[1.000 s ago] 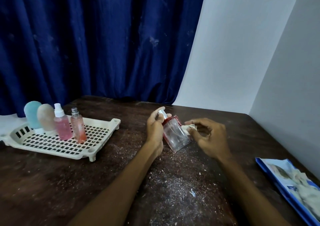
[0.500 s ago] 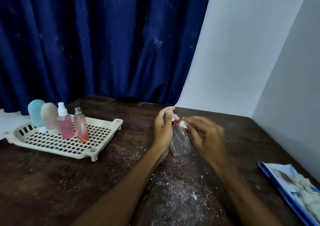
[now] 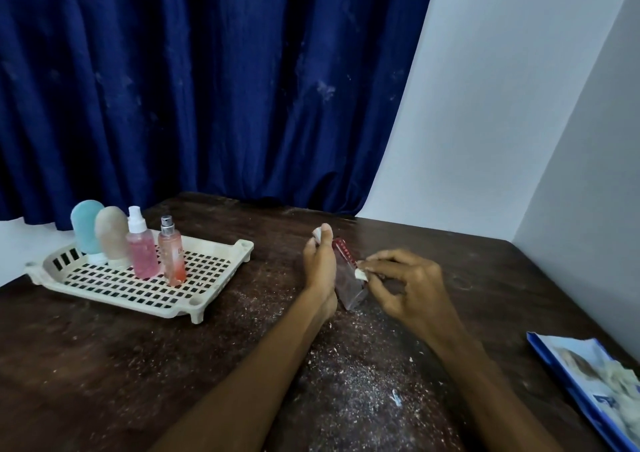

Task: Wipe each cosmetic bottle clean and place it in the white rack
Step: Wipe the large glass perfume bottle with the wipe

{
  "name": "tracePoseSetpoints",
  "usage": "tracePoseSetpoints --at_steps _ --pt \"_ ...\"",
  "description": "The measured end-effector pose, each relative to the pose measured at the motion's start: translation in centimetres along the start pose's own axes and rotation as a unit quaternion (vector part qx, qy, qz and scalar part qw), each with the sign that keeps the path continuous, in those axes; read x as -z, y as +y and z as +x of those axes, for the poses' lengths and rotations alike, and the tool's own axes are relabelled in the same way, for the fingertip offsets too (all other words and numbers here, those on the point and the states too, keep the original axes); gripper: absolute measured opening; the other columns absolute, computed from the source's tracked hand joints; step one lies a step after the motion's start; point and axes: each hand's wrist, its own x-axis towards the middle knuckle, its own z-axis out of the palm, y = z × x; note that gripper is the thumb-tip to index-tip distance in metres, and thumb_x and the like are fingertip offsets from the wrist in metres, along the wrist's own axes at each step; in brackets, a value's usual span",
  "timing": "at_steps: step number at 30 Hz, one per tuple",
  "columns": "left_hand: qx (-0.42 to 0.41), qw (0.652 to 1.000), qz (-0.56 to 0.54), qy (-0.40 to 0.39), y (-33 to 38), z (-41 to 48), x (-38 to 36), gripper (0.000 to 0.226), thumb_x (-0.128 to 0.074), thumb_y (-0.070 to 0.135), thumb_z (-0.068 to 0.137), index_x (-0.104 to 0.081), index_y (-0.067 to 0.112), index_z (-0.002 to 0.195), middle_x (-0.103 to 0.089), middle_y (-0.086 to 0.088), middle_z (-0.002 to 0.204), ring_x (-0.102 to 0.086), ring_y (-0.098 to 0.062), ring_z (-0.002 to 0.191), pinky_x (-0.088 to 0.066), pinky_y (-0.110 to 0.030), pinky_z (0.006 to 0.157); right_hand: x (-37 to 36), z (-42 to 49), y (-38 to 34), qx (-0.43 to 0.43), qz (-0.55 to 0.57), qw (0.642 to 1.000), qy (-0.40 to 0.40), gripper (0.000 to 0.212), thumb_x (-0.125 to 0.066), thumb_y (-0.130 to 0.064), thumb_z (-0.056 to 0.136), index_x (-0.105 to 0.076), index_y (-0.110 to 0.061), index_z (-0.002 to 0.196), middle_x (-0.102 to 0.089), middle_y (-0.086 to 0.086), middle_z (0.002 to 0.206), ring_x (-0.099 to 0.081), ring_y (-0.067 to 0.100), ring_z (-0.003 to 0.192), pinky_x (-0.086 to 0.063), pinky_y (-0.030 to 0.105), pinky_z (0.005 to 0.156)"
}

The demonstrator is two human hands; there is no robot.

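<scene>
- Grips a clear flat-sided bottle with red trim in the left hand, fingers curled round its left side, one fingertip up by the pale cap.
- Holds that bottle tilted, top leaning away, base low over the dark wooden table; touching the table or not, cannot tell.
- Pinches a small white wad of wipe in the right hand, pressed against the bottle's right face.
- Well to the left of the left hand: a white slotted plastic rack on the table.
- Upright in a row at the rack's far left: a teal rounded bottle, a beige rounded bottle, a pink spray bottle with a white nozzle, a peach spray bottle with a silver nozzle.
- Nearer than the hands and between the forearms: pale crumbs scattered on the table.
- Right of the right hand, at the table's near edge: a flat blue and white packet.
- Beyond both hands: a dark blue curtain.
</scene>
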Motion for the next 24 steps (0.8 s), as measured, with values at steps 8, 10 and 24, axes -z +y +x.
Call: tracePoseSetpoints --at_steps 8,10,24 --pt "0.089 0.987 -0.070 -0.116 0.5 -1.6 -0.2 0.047 -0.044 0.053 0.100 -0.057 0.009 0.109 -0.063 -0.007 0.105 -0.063 -0.020 0.082 -0.054 -0.036 0.075 -0.9 -0.2 -0.5 -0.036 -0.005 0.999 0.006 0.024 -0.075 -0.004 0.083 -0.076 -0.009 0.106 -0.068 0.003 0.103 -0.062 0.004 0.087 -0.055 0.015 0.079" --pt "0.082 0.983 -0.096 -0.135 0.0 -1.6 0.0 0.040 -0.041 0.046 0.102 -0.058 0.010 0.104 -0.065 -0.009 0.103 -0.064 -0.022 0.085 -0.052 -0.038 0.082 -0.7 -0.2 -0.3 -0.089 -0.016 0.995 0.047 0.028 -0.071 -0.007 0.087 -0.073 -0.011 0.115 -0.068 0.003 0.107 -0.063 0.007 0.086 -0.055 0.015 0.079" --pt "0.100 0.970 -0.113 -0.192 -1.3 -1.5 -0.2 0.067 -0.034 0.059 0.100 -0.068 0.004 0.117 -0.073 -0.015 0.107 -0.071 -0.027 0.093 -0.057 -0.045 0.087 -1.3 -0.2 -1.3 -0.094 0.004 0.993 0.066 0.026 -0.080 -0.010 0.080 -0.076 -0.012 0.105 -0.068 -0.001 0.107 -0.064 0.006 0.094 -0.057 0.024 0.085"
